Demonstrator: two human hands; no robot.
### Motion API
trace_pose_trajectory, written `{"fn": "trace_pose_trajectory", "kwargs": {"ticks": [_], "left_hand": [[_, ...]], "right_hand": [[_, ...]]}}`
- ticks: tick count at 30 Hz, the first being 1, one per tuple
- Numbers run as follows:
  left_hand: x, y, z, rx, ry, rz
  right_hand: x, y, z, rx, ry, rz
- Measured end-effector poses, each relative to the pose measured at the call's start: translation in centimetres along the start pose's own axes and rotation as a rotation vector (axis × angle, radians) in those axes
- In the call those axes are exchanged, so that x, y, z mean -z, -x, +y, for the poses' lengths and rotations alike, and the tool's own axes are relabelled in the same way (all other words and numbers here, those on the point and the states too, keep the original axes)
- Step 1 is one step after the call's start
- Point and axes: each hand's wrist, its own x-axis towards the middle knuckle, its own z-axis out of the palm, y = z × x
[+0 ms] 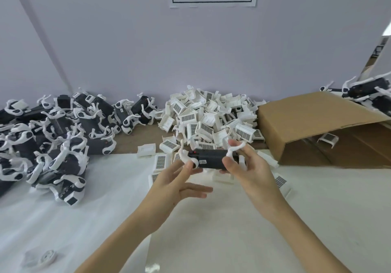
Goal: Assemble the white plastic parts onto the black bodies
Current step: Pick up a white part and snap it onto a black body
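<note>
A black body [211,158] with white arms at both ends is held level above the table, in front of a heap of white plastic parts [211,118]. My right hand [249,171] grips its right end, thumb under and fingers behind. My left hand [179,179] touches the white arm at its left end with thumb and forefinger, the other fingers spread loosely below. Whether the left hand pinches that arm is unclear.
A pile of black bodies with white arms [53,141] fills the left side. An open cardboard box [313,128] lies on its side at the right, more bodies [364,94] behind it. A small round white piece [47,258] lies near the front left on the white sheet [211,219].
</note>
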Motion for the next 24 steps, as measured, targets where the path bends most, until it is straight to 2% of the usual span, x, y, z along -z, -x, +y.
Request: {"fn": "trace_pose_trajectory", "kwargs": {"ticks": [6,10,13,17,20,22,24], "left_hand": [[1.1,-0.4,1.4,0.127,0.380,-0.001],[1.9,-0.2,2.0,0.195,0.268,-0.003],[1.8,-0.3,1.7,0.188,0.196,0.031],[1.7,-0.3,1.4,-0.048,0.156,0.127],[1.4,0.1,1.1,-0.267,-0.111,0.167],[1.2,0.4,0.8,-0.339,-0.244,0.155],[1.0,0.4,0.6,-0.311,-0.295,0.146]], "right_hand": [[0.8,0.2,0.0,0.004,0.184,-0.303],[0.7,0.3,0.2,0.027,0.306,-0.432],[0.3,0.5,0.6,-0.036,0.255,-0.483],[-0.3,0.6,0.4,-0.208,0.010,-0.463],[-1.1,0.8,0.9,-0.311,-0.251,-0.355],[-1.9,1.0,1.3,-0.280,-0.185,-0.240],[-2.2,1.1,1.5,-0.230,-0.173,-0.135]]}}
